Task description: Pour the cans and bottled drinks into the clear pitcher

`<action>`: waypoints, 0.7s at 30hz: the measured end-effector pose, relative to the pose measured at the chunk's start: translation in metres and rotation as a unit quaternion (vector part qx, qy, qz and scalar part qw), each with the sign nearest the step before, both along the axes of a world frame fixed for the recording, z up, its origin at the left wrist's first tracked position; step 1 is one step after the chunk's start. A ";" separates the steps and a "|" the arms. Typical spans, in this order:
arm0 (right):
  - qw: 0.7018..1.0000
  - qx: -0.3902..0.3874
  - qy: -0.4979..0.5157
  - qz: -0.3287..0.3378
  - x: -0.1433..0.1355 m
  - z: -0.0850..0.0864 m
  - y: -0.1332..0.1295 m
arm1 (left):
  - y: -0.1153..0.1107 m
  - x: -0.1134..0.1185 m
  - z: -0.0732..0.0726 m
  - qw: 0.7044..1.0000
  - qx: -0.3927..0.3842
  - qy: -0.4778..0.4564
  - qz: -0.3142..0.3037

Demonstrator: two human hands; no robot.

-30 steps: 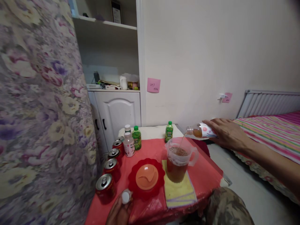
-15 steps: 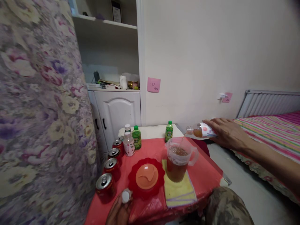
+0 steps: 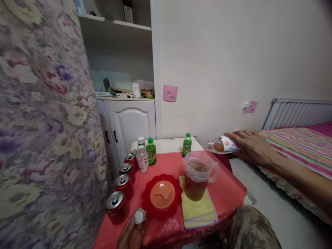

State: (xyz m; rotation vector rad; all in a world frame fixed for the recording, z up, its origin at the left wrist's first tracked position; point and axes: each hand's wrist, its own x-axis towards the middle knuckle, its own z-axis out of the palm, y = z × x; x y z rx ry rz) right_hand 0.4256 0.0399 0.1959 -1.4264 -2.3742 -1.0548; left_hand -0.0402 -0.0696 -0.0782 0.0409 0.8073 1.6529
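Note:
My right hand (image 3: 250, 145) is wrapped round a clear bottle (image 3: 225, 144) with a white patterned label, tipped so its mouth points left. A thin stream of amber drink runs from it into a clear plastic pitcher (image 3: 196, 183), which holds foamy brown liquid. Under the pitcher lies a folded yellow cloth (image 3: 199, 216). Near the table's front edge my left hand (image 3: 132, 231) is closed on a small white bottle cap (image 3: 139, 217). Just beyond that hand, an orange dish (image 3: 162, 194) sits on a red scalloped plate (image 3: 161, 215).
Several red drink cans (image 3: 116, 207) line the left edge of the red-covered table (image 3: 168, 162). Behind them stand a pink-patterned bottle (image 3: 143, 159) and a green-capped bottle (image 3: 151, 153). Another green bottle (image 3: 187, 145) is beyond the pitcher. A floral curtain (image 3: 46, 121) hangs at left; a bed (image 3: 306, 145) is at right.
Both hands keep almost the same positions, and the stream still runs into the pitcher. The whole view has shifted very slightly.

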 end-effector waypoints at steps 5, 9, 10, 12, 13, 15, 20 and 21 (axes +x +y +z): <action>1.000 -0.006 0.005 -0.004 0.001 0.001 -0.001 | 0.009 -0.001 0.002 1.000 0.003 0.003 -0.016; 1.000 -0.006 0.007 0.000 -0.002 0.002 -0.002 | 0.005 -0.003 -0.003 1.000 0.007 0.007 -0.018; 1.000 -0.006 0.008 0.001 -0.002 0.003 -0.003 | 0.003 -0.003 -0.004 1.000 0.007 0.008 -0.017; 1.000 -0.006 0.007 0.000 -0.004 0.003 -0.004 | 0.002 -0.003 -0.008 1.000 0.006 0.010 -0.016; 1.000 -0.006 0.006 -0.001 -0.004 0.004 -0.004 | 0.003 -0.003 -0.009 1.000 0.004 0.010 -0.017; 1.000 -0.007 0.003 -0.004 -0.004 0.003 -0.003 | 0.008 -0.002 -0.011 1.000 0.005 0.010 -0.020; 1.000 -0.004 -0.008 -0.003 -0.003 0.001 -0.001 | 0.022 -0.002 -0.014 0.999 0.005 0.003 -0.034; 1.000 -0.002 -0.009 -0.002 -0.003 0.001 0.000 | 0.023 -0.003 -0.015 0.999 0.004 0.000 -0.036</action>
